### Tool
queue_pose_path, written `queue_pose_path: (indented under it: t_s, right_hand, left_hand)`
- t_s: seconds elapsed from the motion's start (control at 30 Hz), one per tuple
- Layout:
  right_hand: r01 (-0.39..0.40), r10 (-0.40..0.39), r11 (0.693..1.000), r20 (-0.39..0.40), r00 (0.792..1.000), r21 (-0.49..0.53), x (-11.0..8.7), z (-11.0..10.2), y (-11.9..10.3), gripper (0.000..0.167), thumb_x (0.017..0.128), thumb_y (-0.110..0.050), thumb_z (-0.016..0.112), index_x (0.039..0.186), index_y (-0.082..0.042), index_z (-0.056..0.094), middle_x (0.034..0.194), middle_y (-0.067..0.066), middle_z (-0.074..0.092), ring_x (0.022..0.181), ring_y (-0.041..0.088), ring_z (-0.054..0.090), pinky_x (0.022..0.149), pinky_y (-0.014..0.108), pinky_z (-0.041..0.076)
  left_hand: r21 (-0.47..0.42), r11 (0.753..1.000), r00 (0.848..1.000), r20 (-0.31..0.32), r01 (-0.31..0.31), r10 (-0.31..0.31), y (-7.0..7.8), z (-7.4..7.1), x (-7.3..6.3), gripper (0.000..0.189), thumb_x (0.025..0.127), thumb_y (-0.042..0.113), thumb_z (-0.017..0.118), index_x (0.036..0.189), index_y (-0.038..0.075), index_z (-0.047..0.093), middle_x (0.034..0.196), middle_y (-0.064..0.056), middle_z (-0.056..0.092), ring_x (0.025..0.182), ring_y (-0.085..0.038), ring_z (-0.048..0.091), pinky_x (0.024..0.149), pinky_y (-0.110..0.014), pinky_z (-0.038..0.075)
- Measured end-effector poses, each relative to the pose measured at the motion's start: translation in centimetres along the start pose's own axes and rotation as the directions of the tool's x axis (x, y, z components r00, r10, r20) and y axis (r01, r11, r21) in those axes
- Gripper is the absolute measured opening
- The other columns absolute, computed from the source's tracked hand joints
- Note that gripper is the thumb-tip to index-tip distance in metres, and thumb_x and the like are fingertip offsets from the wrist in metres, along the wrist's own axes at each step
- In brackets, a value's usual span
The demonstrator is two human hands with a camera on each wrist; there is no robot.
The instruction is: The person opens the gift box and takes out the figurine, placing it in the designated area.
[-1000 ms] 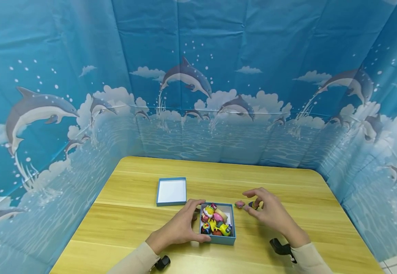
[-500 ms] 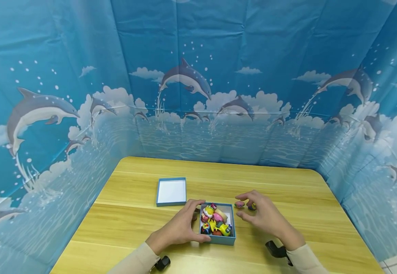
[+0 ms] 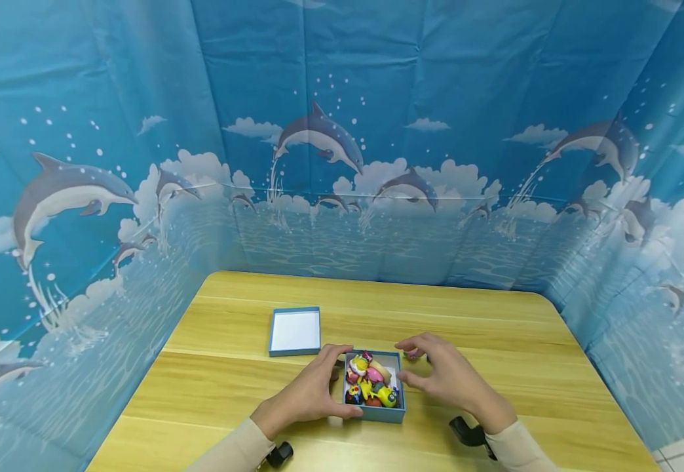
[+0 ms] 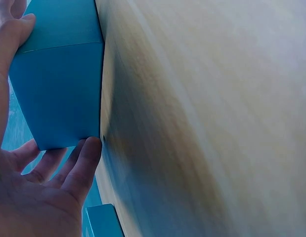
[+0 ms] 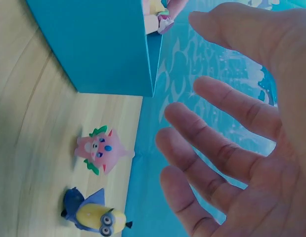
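A small blue open-topped box (image 3: 381, 414) stands on the table, with several colourful toy figures (image 3: 371, 377) piled inside. My left hand (image 3: 311, 390) grips it from the left, thumb on the near wall and fingers at the far wall. In the left wrist view, fingertips touch the blue box (image 4: 59, 96). My right hand (image 3: 456, 377) hovers just right of the box, fingers spread and holding nothing. Below it, in the right wrist view, a pink figure (image 5: 101, 149) with green parts and a yellow one-piece minion figure (image 5: 96, 217) in blue stand on the table. The head view partly hides both behind the right hand.
Left of and behind the box lies a blue lid (image 3: 296, 331), its white inside facing up. The wooden table (image 3: 218, 373) is bordered at the back and sides by a blue dolphin curtain (image 3: 330, 242).
My right hand has moved left, from over the minion figure toward the box's right edge, covering more of the two loose figures. The left hand and box have stayed put.
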State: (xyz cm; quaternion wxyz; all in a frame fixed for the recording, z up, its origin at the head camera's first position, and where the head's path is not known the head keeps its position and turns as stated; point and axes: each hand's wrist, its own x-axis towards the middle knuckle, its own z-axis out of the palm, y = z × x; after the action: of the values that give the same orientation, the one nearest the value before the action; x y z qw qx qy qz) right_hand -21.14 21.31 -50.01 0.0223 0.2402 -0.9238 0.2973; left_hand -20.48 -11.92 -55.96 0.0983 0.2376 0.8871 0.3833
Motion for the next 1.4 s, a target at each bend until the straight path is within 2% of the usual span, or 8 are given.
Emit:
queue_pose_path:
  t_s: [0.13,0.27,0.5,0.87,1.07,1.4]
  right_hand:
    - [0.001,-0.001,1.000,0.013,1.000,-0.023,0.1,0.1,-0.5,0.046,0.100,-0.039,0.095,0.140,-0.022,0.081,0.130,0.001,0.081,0.111,0.024,0.077,0.092,0.042,0.064]
    - [0.014,-0.013,0.999,0.033,0.999,-0.039,0.2,0.2,-0.9,0.047,0.100,-0.042,0.095,0.140,-0.022,0.081,0.132,-0.001,0.081,0.111,0.024,0.076,0.088,0.038,0.063]
    - [0.045,-0.041,0.998,0.071,0.997,-0.050,0.7,0.4,-1.4,0.050,0.099,-0.043,0.096,0.140,-0.019,0.081,0.135,0.002,0.083,0.111,0.026,0.076,0.087,0.038,0.063]
    - [0.088,-0.081,0.993,0.103,0.991,-0.073,1.6,1.0,-2.1,0.053,0.097,-0.049,0.096,0.135,-0.013,0.084,0.127,0.001,0.085,0.106,0.021,0.079,0.088,0.040,0.067]
    - [0.127,-0.118,0.984,0.081,0.990,-0.121,2.1,1.4,-2.6,0.049,0.097,-0.045,0.098,0.131,-0.012,0.086,0.122,0.001,0.087,0.109,0.022,0.081,0.092,0.046,0.068]
    - [0.126,-0.119,0.991,0.124,0.985,-0.053,2.9,2.2,-3.1,0.034,0.101,-0.030,0.095,0.126,-0.009,0.086,0.111,0.002,0.088,0.095,0.012,0.081,0.082,0.033,0.067]
  left_hand:
    - [-0.007,1.000,1.000,0.000,-0.007,0.007,-0.1,0.0,0.0,0.125,0.087,0.077,0.094,0.183,0.026,0.032,0.172,-0.001,0.049,0.151,-0.023,0.061,0.127,-0.055,0.055]
    - [-0.001,0.999,0.999,-0.009,-0.043,0.043,-0.3,0.1,0.0,0.123,0.088,0.075,0.094,0.182,0.023,0.033,0.170,-0.004,0.050,0.149,-0.026,0.063,0.126,-0.055,0.057]
    - [-0.012,0.999,0.999,-0.002,-0.042,0.042,-0.3,0.0,0.0,0.123,0.088,0.074,0.094,0.182,0.023,0.033,0.170,-0.003,0.049,0.148,-0.024,0.063,0.125,-0.053,0.057]
    - [0.008,0.999,0.999,-0.005,-0.036,0.036,-0.2,-0.1,0.1,0.123,0.088,0.072,0.095,0.182,0.023,0.034,0.170,-0.002,0.050,0.145,-0.020,0.062,0.125,-0.053,0.058]
    - [0.005,0.999,0.999,0.000,-0.032,0.032,-0.1,-0.2,0.1,0.122,0.088,0.074,0.094,0.182,0.024,0.033,0.170,-0.001,0.050,0.143,-0.018,0.062,0.125,-0.052,0.057]
    - [-0.005,1.000,1.000,-0.002,-0.027,0.027,-0.1,-0.2,0.1,0.123,0.088,0.074,0.095,0.182,0.024,0.033,0.173,-0.002,0.048,0.148,-0.023,0.061,0.127,-0.058,0.055]
